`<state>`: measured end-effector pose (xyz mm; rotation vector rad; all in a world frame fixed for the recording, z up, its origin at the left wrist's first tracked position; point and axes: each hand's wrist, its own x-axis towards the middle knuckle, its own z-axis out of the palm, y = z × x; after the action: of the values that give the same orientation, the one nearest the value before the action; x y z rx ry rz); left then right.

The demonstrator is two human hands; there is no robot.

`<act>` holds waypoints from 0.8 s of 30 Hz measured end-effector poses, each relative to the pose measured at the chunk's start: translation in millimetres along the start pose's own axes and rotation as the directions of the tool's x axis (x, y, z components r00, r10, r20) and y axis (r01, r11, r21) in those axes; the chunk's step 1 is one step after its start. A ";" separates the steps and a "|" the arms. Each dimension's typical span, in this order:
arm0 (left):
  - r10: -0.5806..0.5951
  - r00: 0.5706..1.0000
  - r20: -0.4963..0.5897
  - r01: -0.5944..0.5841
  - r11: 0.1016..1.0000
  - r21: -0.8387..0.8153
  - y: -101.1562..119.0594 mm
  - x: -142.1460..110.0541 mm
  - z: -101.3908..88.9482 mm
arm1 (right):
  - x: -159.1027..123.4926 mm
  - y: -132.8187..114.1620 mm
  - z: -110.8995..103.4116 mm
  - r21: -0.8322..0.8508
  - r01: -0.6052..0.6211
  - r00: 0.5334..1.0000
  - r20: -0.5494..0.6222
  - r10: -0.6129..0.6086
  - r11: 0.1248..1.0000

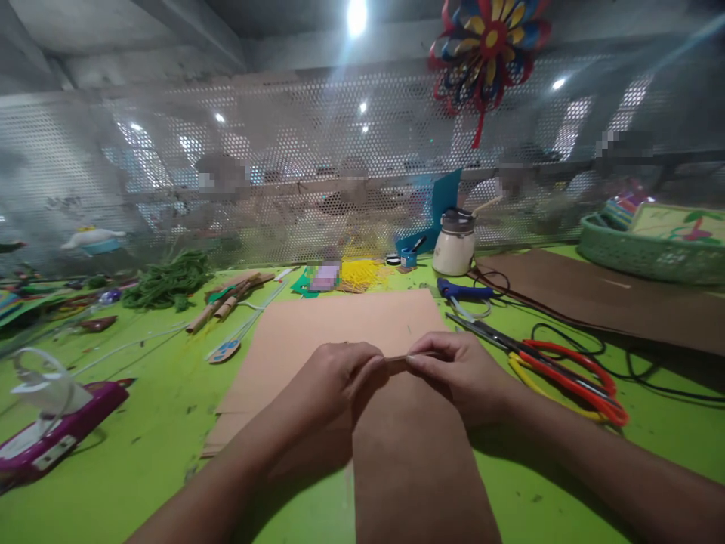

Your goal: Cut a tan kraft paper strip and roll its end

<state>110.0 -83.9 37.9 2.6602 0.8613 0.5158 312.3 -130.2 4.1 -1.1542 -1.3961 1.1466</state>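
Note:
A long strip of brown kraft paper (416, 468) runs from the near edge up to both hands, its far end curled or rolled narrow between them. My left hand (345, 370) is closed on the left part of that end, fingers pinched. On the right part, my right hand (453, 366) pinches the same edge between thumb and fingers. Beneath and beyond the hands lie stacked sheets of light brown paper (340, 317). To the right of my right hand rest large scissors (560, 374) with red and yellow handles, and a blue glue gun (464, 291).
A purple power strip (68, 431) with a white plug is at left. Green yarn (170, 279), rolled paper tubes (229, 301) and yellow shreds (362, 273) lie at the back. A white jar (453, 249), brown sheets (612, 295) and a green basket (640, 249) stand right; black cords trail there.

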 end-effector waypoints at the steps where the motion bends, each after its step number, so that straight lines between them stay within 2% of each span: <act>1: -0.035 0.999 0.029 0.037 0.997 -0.071 1.9 0.6 -1.1 | -0.6 -1.0 0.1 -0.030 0.025 1.000 -0.010 -0.025 0.999; 3: -0.075 0.994 0.079 0.088 0.981 -0.172 4.9 1.5 -2.6 | -1.7 -2.7 0.8 -0.083 0.067 0.998 -0.014 -0.068 0.994; 6: -0.108 0.990 0.096 0.126 0.969 -0.215 6.6 2.0 -2.6 | -2.3 -3.6 2.5 -0.110 0.075 0.997 -0.021 -0.078 0.991; 10: -0.148 0.986 0.074 0.159 0.968 -0.194 6.0 2.2 -1.3 | -1.5 -1.6 3.2 -0.069 0.038 0.999 -0.025 -0.040 0.997; 18: -0.148 0.987 0.069 0.157 0.976 -0.153 2.2 0.6 -1.0 | 1.5 0.4 1.5 0.032 -0.049 0.998 -0.030 0.050 0.998; 24: -0.089 0.996 0.033 0.090 0.995 -0.051 1.6 -1.9 1.6 | 2.0 -4.2 2.6 0.114 -0.111 0.992 -0.049 0.117 0.987</act>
<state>110.0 -86.6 36.6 2.5623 0.9404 0.4685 309.2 -128.9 8.2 -1.1900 -1.2212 1.2473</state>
